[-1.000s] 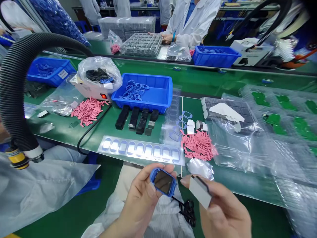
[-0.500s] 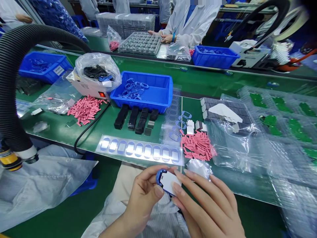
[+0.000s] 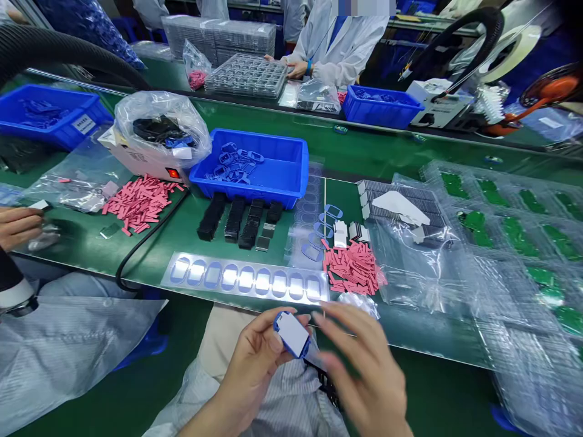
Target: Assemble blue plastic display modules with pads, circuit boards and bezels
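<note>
My left hand [image 3: 255,358] pinches a small blue frame [image 3: 291,334] whose face is covered by a white rectangular piece. It hovers over my lap, just below the table's near edge. My right hand [image 3: 364,370] is right beside the frame, blurred by motion, its fingers spread and lying close to the frame's right side. I cannot make out anything in those fingers. On the table just ahead lie a clear strip of oval film pieces [image 3: 246,279] and a pile of pink strips [image 3: 350,267].
A blue bin [image 3: 291,176] of blue frames stands mid-table, with rows of black parts [image 3: 237,218] in front. Left are another pink pile [image 3: 136,203], a bagged white box [image 3: 159,139] and a neighbour's hand [image 3: 18,224]. Clear trays [image 3: 501,243] fill the right. A white-coated person [image 3: 337,42] works across the belt.
A second ago my right hand held the white piece apart from the frame with its dark screen showing. The piece now covers the frame, and my right hand is moving off it.
</note>
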A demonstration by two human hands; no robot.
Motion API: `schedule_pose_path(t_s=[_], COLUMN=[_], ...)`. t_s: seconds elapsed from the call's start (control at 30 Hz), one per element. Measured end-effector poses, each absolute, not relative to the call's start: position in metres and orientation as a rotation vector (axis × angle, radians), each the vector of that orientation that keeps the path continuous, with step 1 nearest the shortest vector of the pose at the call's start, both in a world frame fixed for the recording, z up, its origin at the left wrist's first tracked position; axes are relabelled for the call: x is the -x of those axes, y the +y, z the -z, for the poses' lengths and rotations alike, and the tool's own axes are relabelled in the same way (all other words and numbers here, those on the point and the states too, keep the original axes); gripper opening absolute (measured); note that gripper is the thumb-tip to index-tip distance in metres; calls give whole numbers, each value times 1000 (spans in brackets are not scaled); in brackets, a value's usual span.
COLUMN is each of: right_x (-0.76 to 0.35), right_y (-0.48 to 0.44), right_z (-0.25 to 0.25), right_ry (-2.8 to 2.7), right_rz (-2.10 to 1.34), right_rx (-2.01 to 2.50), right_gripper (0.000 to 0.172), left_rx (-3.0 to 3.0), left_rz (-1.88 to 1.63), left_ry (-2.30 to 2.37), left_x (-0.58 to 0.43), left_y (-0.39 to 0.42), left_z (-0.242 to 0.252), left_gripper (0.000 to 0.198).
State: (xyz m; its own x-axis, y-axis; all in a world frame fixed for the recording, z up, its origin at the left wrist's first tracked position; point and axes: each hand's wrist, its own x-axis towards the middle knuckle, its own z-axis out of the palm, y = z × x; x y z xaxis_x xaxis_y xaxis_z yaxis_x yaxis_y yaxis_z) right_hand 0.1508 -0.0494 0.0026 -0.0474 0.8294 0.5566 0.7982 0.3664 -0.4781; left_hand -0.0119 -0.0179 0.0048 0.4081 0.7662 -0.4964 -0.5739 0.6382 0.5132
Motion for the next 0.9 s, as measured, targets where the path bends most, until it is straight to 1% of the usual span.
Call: schedule_pose_path(t_s=[0.1,0.17,0.27,0.43,0.57,0.63,0.77,0.9], right_x=[-182,-198,-206,-203,-201,-195,-175,-162], right_y=[-29,-17,-7,-3,-7,-15,-33,-38], right_z=[12,24,37,40,23,6,-23,-28], right_ry=[-1662,-1678,-1754,-1810,-1733,-1691,-1746,-1775], right_rz=[68,131,129,154,264,177,-307,-449], right_rx=[1647,1761,1796,1746,1660,1527,1175,1115], right_gripper=[9,13,17,11,6,10,13,12], left_rx=[-236,-219,-226,-283,-281,-259,-231,-234], left_rz=[-829,-809,-797,-790,-783,-791,-800,-788], left_ry=[834,852,828,810,803,769,661,611], left_x=[15,15,15,18,19,17,13,11], left_y=[-19,-19,-19,-19,-18,-17,-18,-19], left_z=[-2,-2,-2,-6,-8,-9,-13,-17], left_gripper=[33,33,35,34,31,30,29,32])
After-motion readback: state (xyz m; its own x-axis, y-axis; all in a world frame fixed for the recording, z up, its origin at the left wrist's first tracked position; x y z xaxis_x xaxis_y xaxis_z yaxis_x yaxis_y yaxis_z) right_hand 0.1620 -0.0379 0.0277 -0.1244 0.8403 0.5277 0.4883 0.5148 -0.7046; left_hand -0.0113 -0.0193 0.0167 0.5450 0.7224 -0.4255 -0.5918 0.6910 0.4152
